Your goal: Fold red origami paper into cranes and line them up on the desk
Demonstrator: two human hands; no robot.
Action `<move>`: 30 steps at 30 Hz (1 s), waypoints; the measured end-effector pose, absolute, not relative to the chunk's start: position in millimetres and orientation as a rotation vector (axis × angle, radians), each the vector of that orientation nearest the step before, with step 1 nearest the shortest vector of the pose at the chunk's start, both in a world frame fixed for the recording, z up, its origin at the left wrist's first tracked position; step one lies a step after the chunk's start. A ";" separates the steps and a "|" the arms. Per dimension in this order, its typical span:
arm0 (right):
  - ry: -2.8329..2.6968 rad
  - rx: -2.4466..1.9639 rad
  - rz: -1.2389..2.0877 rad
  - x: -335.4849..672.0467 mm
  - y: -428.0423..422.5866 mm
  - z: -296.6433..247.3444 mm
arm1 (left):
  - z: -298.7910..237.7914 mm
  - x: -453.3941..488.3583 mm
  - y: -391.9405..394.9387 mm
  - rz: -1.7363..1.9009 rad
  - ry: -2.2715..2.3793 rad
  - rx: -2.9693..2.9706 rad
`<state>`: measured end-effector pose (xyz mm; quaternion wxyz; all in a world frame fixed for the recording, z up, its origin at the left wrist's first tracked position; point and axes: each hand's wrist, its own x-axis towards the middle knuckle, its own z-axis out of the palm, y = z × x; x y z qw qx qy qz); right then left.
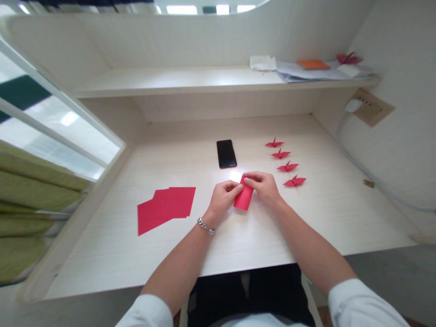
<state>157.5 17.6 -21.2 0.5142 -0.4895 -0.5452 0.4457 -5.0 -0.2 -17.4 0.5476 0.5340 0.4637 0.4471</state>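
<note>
Sheet (pixel 243 199): red, bent over, front-middle of the desk (pixel 102 254); near end unheld, curved.
Left hand (pixel 223 197): pinching its left edge, thumb uppermost.
Right hand (pixel 267 187): thumb and fingers closed on its far right corner.
Hazard: uneven thumb pressure could skew a crease; a slackened pinch could let the bend spring open.
Stack (pixel 170 204): red sheets, overlapping, left.
Birds (pixel 294 181): four, folded, red, in a row; nearest beside the right hand, liable to an outward knock.
Phone (pixel 226 154): dark-screened, beyond.
Shelf (pixel 170 79): papers (pixel 289 72), right end.
</note>
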 end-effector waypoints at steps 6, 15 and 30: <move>-1.281 -1.178 1.076 156.7 17.1 -20.0 | -16.6 -4.5 -0.1 1.056 1.093 1.260; -1.311 -1.204 1.067 157.7 15.9 -17.2 | -18.9 -5.9 0.2 1.025 1.069 1.265; -0.883 -1.145 1.269 151.5 17.9 -22.6 | -26.4 -5.3 4.9 1.166 1.197 1.267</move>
